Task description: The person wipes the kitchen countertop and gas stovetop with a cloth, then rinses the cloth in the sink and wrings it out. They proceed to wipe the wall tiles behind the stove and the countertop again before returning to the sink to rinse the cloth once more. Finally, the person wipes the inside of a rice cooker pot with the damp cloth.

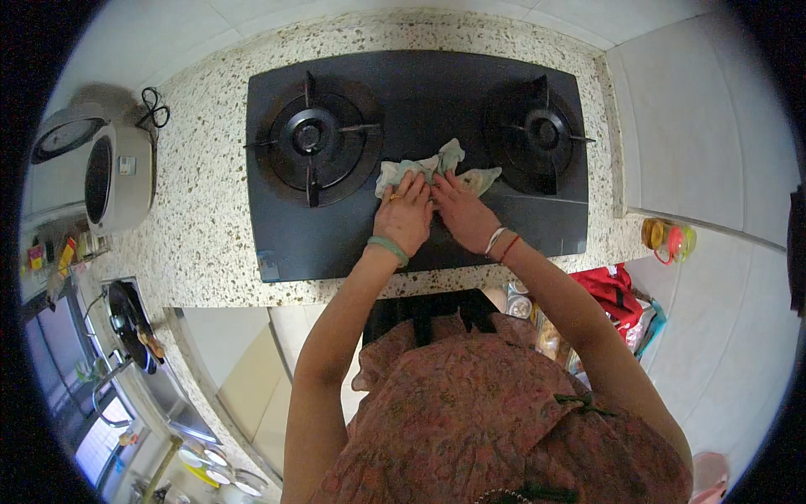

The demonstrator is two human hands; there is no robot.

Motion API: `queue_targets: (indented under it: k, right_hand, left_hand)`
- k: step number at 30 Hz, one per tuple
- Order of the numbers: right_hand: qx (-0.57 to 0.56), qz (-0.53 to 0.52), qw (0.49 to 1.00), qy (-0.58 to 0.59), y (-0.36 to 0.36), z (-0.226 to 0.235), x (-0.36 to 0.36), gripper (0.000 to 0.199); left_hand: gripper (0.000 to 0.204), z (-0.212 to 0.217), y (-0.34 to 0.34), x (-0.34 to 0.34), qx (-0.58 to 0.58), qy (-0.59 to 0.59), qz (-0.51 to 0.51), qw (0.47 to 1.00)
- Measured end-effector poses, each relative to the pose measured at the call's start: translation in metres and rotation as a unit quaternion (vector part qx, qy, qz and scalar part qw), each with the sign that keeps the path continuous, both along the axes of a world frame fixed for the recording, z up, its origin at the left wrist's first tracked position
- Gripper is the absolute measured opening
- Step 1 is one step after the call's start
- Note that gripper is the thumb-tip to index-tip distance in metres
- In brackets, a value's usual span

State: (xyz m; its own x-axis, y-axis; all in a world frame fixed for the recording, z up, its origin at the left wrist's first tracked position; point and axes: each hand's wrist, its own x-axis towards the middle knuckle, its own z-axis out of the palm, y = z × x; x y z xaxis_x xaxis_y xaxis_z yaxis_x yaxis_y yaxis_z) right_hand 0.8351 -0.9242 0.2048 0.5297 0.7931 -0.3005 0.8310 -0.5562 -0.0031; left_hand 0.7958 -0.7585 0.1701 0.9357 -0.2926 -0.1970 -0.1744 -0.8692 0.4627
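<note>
Where the crumpled cloth (429,165) lies on the black cooktop (428,97), one burner (309,136) at its ten o'clock, a second burner (546,131) at two, I see left hand (404,217) and right hand (463,215) resting open-fingered upon it. Wiping appears underway; the next stroke calls for even pressure.

My cloth (452,156), mid-frame, is pale green and whitish; the hob (428,92) is black, the upper-left counter (201,185) cream speckled brown, my garment (453,403) reddish floral.

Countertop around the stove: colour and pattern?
Countertop: off-white with brown speckles; shows best in the head view.
</note>
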Motion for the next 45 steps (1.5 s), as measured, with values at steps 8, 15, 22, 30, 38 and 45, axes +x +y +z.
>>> queue_targets:
  k: [8,15,22,30,38,45]
  right_hand:
    - [0.090,-0.087,0.992,0.018,0.008,-0.020,0.020,0.052]
    - [0.052,-0.101,0.993,0.017,0.018,-0.027,0.048,0.063]
    - [0.079,-0.104,0.991,-0.033,0.025,-0.034,0.076,0.052]
    - [0.044,-0.062,0.995,-0.069,0.030,-0.061,0.122,0.053]
    - [0.064,-0.088,0.989,-0.102,0.039,-0.070,0.172,0.055]
    - [0.074,-0.112,0.985,-0.106,0.042,-0.082,0.211,0.053]
  left_hand:
    - [0.050,0.000,-0.004,0.024,0.048,-0.029,0.011,0.998]
    - [0.057,0.005,-0.010,0.059,0.056,-0.015,0.040,0.997]
    - [0.058,0.005,-0.014,0.087,0.046,-0.002,0.073,0.996]
    - [0.056,-0.002,-0.020,0.129,0.077,0.015,0.102,0.992]
    - [0.057,-0.003,-0.012,0.189,0.068,0.045,0.120,0.989]
    - [0.048,-0.008,-0.010,0.227,0.125,-0.003,0.094,0.988]
